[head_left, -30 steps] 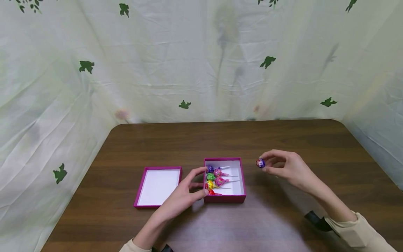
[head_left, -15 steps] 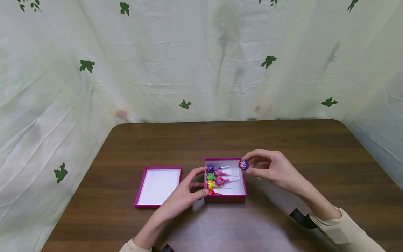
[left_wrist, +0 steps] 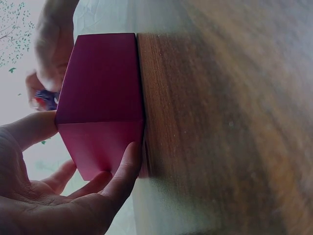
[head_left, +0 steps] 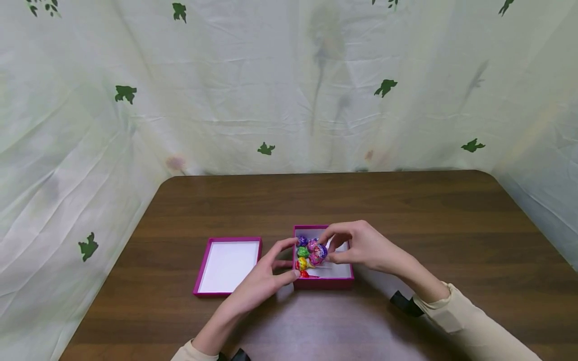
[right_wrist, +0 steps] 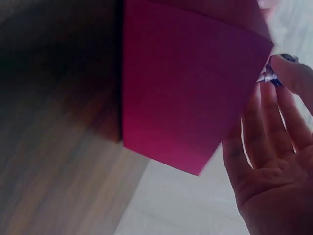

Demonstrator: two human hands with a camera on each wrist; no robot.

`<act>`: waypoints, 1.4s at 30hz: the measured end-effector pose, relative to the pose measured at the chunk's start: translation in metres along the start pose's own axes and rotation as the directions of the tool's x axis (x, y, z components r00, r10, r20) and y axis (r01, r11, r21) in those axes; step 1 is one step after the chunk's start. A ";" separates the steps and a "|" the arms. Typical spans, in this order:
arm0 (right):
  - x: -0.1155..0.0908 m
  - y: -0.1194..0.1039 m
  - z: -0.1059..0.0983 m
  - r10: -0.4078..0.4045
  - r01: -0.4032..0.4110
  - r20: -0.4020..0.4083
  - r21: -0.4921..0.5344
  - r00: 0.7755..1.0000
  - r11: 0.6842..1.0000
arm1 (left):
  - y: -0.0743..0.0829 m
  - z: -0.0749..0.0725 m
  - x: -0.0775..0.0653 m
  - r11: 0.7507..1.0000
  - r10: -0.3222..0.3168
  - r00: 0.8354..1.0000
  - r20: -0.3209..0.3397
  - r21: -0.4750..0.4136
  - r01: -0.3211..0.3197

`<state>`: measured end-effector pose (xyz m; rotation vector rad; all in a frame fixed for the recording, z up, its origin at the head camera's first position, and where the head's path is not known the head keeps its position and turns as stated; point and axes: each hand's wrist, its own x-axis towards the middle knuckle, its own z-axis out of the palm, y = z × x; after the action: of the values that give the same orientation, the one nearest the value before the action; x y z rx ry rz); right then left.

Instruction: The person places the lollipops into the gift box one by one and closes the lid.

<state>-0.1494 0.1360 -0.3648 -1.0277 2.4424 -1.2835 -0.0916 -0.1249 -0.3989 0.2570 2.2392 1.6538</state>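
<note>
Pinched between thumb and fingers of my right hand (head_left: 368, 248) is a lollipop (head_left: 320, 250) with a purple-blue wrapped head. That hand is over the open magenta box (head_left: 322, 284), and the lollipop overlaps the pink lollipops inside in the head view. Several others show along the box's left side, among them a dark blue lollipop (head_left: 302, 241), a green lollipop (head_left: 303, 251), a yellow lollipop (head_left: 302, 263) and a red lollipop (head_left: 304, 274). My left hand (head_left: 266, 276) holds the box at its left side, thumb at the near corner, other fingers against the magenta wall (left_wrist: 100, 78).
The box lid (head_left: 228, 293), white inside with a magenta rim, lies left of the box on the brown wooden table (head_left: 253, 203). Behind the table hangs a pale curtain (head_left: 289, 90) with green leaf prints. A dark band (head_left: 406, 303) sits at the right sleeve.
My right hand has carried the purple-blue lollipop leftward, from right of the box to over the lollipops inside. My left hand stays at the box, which has not moved.
</note>
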 end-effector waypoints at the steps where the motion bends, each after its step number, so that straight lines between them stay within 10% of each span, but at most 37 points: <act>1: 0.002 0.001 0.001 0.003 -0.002 0.021 -0.019 1.000 1.000 | 0.000 0.000 0.000 1.000 0.000 1.000 0.003 0.000 0.000; 14: 0.013 0.013 0.012 -0.009 0.052 0.219 -0.189 0.976 0.981 | 0.000 0.000 0.000 1.000 0.003 1.000 0.001 -0.016 -0.003; 42: 0.015 0.013 0.024 -0.102 0.168 0.178 -0.413 0.979 0.895 | 0.001 0.000 0.000 1.000 0.020 1.000 -0.003 -0.019 -0.020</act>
<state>-0.1554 0.1152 -0.3876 -1.3658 2.6279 -0.6724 -0.0913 -0.1244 -0.3979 0.2725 2.2288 1.6862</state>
